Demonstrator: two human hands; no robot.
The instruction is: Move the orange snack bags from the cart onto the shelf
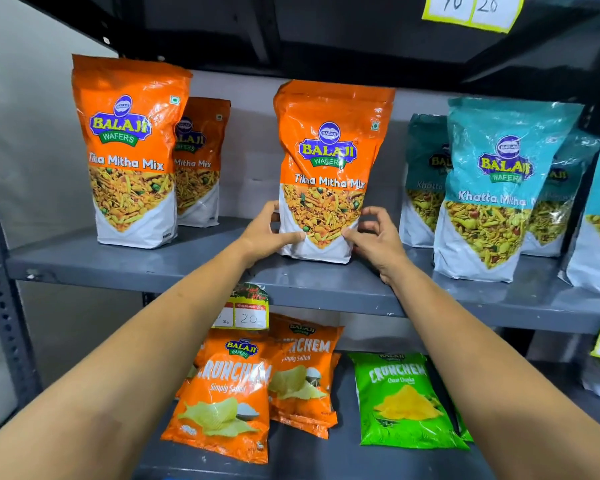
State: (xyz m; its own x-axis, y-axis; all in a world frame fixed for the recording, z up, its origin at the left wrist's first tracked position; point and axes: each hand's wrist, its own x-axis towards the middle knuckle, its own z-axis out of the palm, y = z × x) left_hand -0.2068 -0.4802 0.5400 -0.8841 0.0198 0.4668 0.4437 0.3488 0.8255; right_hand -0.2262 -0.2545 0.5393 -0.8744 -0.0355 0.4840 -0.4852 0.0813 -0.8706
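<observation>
Both hands' fingers pinch upright orange bag on shelf.

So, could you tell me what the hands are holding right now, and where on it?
Both hands, left and right, grip the middle orange bag by its lower side edges as it stands on the shelf.

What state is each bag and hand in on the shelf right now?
Middle orange bag: upright on the grey shelf, gripped at its base.
Left hand: holding the bag's lower left edge.
Right hand: thumb on its lower right edge, fingers curled.
Left orange bags: upright, one behind the other.
Teal bags: upright, to the right.
Chip bags: lying on the lower shelf.
</observation>
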